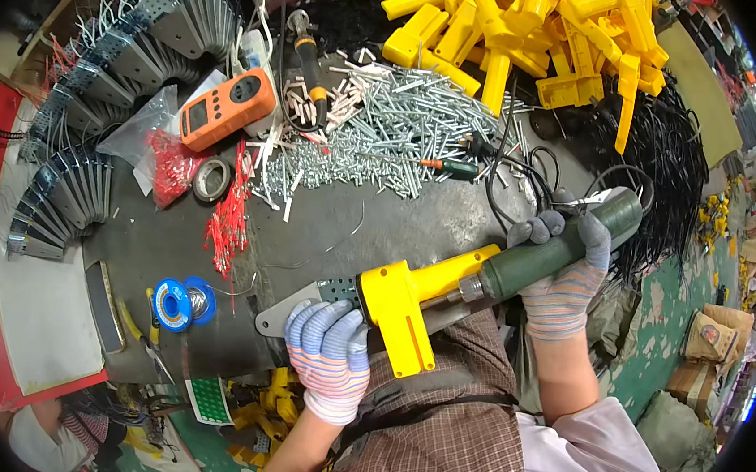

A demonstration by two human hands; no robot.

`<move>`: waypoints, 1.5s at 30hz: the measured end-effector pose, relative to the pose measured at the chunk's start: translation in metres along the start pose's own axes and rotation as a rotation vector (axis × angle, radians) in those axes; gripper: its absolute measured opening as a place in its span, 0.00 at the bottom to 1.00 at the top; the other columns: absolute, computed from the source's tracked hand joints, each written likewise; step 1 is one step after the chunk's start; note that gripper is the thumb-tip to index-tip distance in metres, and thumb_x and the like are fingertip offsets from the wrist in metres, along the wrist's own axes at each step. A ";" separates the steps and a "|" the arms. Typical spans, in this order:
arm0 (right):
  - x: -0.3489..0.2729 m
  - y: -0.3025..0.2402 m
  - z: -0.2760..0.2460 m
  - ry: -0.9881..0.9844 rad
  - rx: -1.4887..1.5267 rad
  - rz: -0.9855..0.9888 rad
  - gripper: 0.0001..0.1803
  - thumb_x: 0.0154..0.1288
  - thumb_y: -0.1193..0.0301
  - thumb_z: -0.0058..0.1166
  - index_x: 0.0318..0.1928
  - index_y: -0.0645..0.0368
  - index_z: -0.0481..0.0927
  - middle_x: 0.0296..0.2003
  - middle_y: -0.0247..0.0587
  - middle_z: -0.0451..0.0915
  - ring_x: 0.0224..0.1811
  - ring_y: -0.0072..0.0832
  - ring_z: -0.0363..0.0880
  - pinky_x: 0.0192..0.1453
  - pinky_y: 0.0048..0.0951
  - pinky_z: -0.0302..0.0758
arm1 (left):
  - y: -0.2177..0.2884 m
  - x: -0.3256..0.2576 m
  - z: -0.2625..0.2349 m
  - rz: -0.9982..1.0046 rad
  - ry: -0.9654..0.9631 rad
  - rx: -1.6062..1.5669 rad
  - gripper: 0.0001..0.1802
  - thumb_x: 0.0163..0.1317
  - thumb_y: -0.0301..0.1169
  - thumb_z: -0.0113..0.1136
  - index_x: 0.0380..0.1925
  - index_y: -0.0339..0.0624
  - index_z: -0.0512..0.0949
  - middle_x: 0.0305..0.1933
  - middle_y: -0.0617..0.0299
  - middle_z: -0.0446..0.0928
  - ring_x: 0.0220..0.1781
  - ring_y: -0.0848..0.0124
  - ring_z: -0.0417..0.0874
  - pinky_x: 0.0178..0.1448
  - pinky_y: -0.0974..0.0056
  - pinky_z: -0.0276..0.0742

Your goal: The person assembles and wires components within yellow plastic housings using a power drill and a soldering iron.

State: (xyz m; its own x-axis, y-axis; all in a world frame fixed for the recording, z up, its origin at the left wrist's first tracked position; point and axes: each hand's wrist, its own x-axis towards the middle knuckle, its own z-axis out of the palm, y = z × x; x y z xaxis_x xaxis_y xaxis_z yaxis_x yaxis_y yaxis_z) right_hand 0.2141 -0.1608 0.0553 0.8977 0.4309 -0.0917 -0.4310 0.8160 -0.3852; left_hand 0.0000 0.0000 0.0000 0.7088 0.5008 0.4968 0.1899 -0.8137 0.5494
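My left hand [329,355], in a striped knit glove, is closed around a grey metal bracket [277,315] whose rounded end sticks out to the left. Joined to the bracket is a yellow plastic housing [391,296], with one part pointing down toward my lap. In my gloved right hand [564,286] lies the thick body of a dark green electric screwdriver [529,260]. Its metal nose [471,287] points left and sits close beside the yellow housing; the bit's tip is hidden. My fingers wrap the tool's underside and far end.
Loose screws and pins [398,112] cover the table's back, with a small screwdriver [451,166] among them. Yellow housings [522,33] are heaped behind. At left are an orange meter [227,109], a blue solder spool [174,304], cutters [152,329] and stacked metal brackets [76,196].
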 end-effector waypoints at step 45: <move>0.211 0.242 0.135 -0.765 -1.502 -0.388 0.16 0.62 0.61 0.57 0.43 0.59 0.77 0.34 0.57 0.80 0.42 0.54 0.78 0.44 0.43 0.76 | 0.005 -0.038 -0.051 -0.726 0.077 -0.493 0.21 0.66 0.39 0.55 0.51 0.33 0.73 0.46 0.45 0.78 0.45 0.49 0.80 0.52 0.56 0.74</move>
State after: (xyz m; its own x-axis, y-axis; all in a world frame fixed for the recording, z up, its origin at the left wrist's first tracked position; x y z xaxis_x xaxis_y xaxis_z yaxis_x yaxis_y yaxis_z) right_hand 0.2867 0.1797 0.0672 0.4856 0.7456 0.4563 0.6360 0.0568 -0.7696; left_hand -0.0607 -0.0078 0.0183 0.4758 0.8779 -0.0536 0.2482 -0.0755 0.9657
